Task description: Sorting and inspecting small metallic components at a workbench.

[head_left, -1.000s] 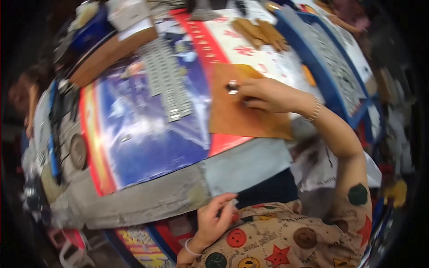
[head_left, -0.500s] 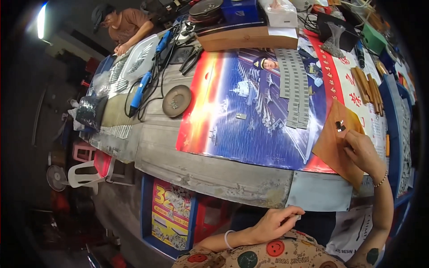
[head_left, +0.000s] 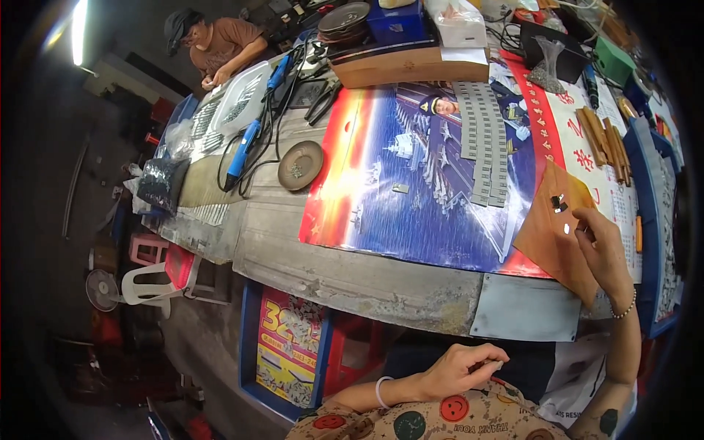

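Note:
Low in front of the table edge, my left hand [head_left: 463,369] is closed, its thumb and finger pinching a small pale piece [head_left: 496,365] that mostly hides in the grip. My right hand [head_left: 606,248] hovers at the right over a brown sheet [head_left: 546,229], fingers bent and a gap between thumb and forefinger. Just left of those fingertips a small bright piece [head_left: 567,229] lies on the sheet. Several tiny dark pieces [head_left: 559,203] sit a little farther away on it. Rows of small grey rectangular pieces [head_left: 490,150] cover part of the printed poster [head_left: 433,235]; one single grey piece [head_left: 400,188] lies apart.
A round brown dish [head_left: 301,166] and blue-handled corded tools [head_left: 243,155] are to the left. Wooden sticks [head_left: 605,147] and a blue tray [head_left: 664,293] stand at the right. An open drawer [head_left: 251,341] juts below the table edge. Another person [head_left: 229,45] works at the far left.
My right hand has shifted slightly right, off the bright piece, which now shows on the sheet. My left hand stays low with its pinch. The whole view has turned a little.

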A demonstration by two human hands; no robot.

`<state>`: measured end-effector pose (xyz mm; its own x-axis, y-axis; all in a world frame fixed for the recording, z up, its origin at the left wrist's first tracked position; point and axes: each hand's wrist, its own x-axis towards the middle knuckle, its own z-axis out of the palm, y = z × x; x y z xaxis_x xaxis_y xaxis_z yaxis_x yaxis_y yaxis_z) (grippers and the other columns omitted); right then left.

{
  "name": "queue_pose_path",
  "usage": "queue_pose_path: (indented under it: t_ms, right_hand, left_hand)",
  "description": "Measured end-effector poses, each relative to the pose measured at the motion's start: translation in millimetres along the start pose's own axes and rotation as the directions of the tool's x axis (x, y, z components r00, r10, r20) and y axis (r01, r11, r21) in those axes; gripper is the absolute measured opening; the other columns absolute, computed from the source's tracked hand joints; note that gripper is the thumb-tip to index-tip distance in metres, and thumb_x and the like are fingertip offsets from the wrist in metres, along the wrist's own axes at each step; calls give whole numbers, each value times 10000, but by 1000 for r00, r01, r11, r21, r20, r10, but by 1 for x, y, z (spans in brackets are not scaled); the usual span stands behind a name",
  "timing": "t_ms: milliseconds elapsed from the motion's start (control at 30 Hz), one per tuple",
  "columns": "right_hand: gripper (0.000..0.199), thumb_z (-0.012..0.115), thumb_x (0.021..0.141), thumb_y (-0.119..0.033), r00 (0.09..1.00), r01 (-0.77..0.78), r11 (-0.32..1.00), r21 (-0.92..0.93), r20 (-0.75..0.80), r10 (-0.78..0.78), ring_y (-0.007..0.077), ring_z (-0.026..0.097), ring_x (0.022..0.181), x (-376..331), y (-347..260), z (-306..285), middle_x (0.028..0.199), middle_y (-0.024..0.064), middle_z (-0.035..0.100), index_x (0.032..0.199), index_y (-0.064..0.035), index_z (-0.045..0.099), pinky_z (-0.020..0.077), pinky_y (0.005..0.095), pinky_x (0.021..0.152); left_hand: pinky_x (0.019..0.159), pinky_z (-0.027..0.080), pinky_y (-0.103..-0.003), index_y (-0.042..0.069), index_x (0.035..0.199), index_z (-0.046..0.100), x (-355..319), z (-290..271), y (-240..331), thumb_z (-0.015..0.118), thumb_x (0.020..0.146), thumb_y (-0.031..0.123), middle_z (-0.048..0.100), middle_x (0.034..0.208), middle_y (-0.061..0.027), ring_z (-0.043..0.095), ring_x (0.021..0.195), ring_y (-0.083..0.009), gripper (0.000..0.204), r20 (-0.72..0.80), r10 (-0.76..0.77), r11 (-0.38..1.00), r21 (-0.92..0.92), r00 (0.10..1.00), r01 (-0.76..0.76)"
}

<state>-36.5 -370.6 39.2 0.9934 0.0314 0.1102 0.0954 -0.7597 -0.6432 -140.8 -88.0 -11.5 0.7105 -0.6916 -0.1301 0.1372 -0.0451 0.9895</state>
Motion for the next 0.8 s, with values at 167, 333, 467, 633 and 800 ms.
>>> queue_pose_path:
  t_ms: [167,333,467,633,800]
  right_hand:
    - [107,594,747,85,972,198,980,-8,-127,-197,276,585,673,-40,-31,-6,771,137,578,824,14,572,458,323,598]
    - [210,665,638,91,954,292,946,138,-116,-277,269,642,723,-94,-45,7,787,105,640,783,-42,591,501,328,628]
    - [232,718,613,28,894,447,873,192,-130,-429,242,627,665,-113,-42,25,794,96,641,816,-35,626,491,321,561]
    - [176,665,658,-31,795,606,763,223,-198,-573,216,611,654,-108,-45,41,862,105,633,829,-12,631,485,296,541]
    - [189,653,655,-76,735,676,718,166,-227,-639,208,605,665,-113,-34,50,883,110,609,824,0,615,490,285,544]
  left_hand:
    - [575,460,-216,-28,1050,616,2,12,8,557,921,88,647,744,-53,591,638,-70,183,28,-47,985,-168,999,51]
    - [533,453,-169,-7,1037,629,10,19,19,536,945,108,617,729,-8,567,606,-35,174,98,-250,870,-414,963,268]
    - [493,417,-158,30,1078,628,17,12,25,546,950,170,598,679,6,526,549,-25,207,60,-356,848,-399,933,349]
    - [497,444,-161,10,1098,613,10,11,30,536,941,99,625,741,-8,562,591,-33,197,-81,-341,869,-407,936,281]
    - [495,460,-160,-10,1060,626,14,12,27,546,929,73,631,745,-8,578,602,-33,175,-67,-301,876,-415,951,248]
